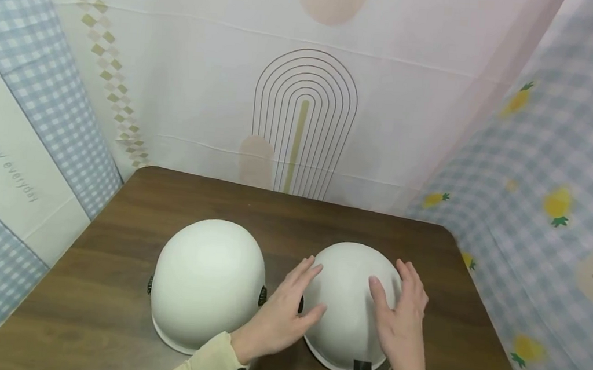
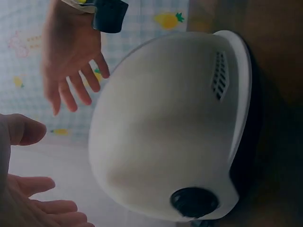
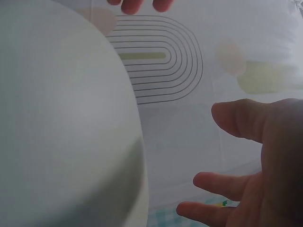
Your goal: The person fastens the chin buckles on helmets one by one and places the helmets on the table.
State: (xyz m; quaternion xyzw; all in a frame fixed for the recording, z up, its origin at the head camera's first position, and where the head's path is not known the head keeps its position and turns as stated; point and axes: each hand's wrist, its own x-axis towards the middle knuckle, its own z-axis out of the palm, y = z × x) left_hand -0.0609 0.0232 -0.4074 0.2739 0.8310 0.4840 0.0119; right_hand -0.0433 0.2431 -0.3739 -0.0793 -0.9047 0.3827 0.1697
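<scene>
Leftmost on the brown wood-grain table [image 1: 94,291] we saw a white domed helmet [image 1: 207,282]; next, our left hand [image 1: 283,314], fingers extended; then a second white rounded helmet [image 1: 346,311], between our parted hands; lastly our right hand [image 1: 403,321], fingers loosely spread, off its shell.

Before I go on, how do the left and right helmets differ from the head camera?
The left helmet looks slightly larger in the head view than the right helmet. The right helmet sits between the left hand and right hand; the left helmet stands outside them. The left helmet shows dark fittings on both sides, the right helmet only one. Both are white, rounded and on the brown table.
</scene>
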